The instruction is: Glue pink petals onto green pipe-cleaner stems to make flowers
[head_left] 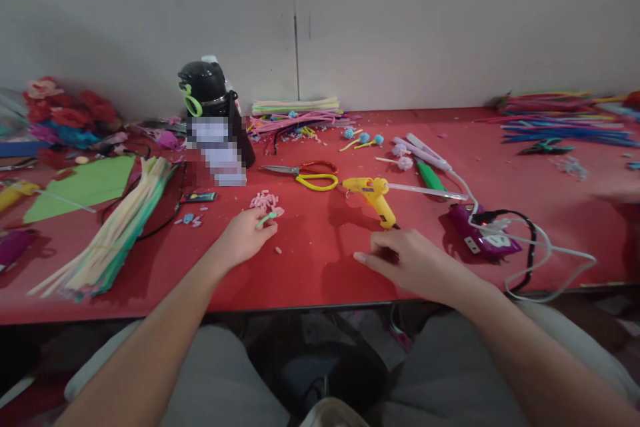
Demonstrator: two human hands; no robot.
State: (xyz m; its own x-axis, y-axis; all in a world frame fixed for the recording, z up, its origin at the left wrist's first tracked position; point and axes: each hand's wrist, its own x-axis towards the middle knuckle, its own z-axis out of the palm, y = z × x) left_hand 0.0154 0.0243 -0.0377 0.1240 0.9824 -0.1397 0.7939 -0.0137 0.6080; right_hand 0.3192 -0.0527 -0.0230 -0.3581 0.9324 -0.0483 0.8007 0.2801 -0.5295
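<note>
My left hand (246, 236) is closed in a pinch on a short green piece of pipe cleaner (267, 219). Just beyond its fingers lies a small heap of cut pink pieces (264, 201), with one stray pink bit nearer the table edge. My right hand (413, 260) is loosely curved, thumb and forefinger apart, with nothing seen between them. It is nearest to a yellow glue gun (373, 197) lying on the table, a clear glue stick (425, 191) sticking out of its back. Scissors (305, 175) with red and yellow handles lie left of the gun's nozzle.
A black bottle (207, 87) stands behind my left hand. Bundled cream and green pipe cleaners (120, 223) lie at left. On the right sit a purple power strip (483, 235) with looping cables and a lilac corded tool (427, 150). Small pom-pom flowers (364, 139) lie further back.
</note>
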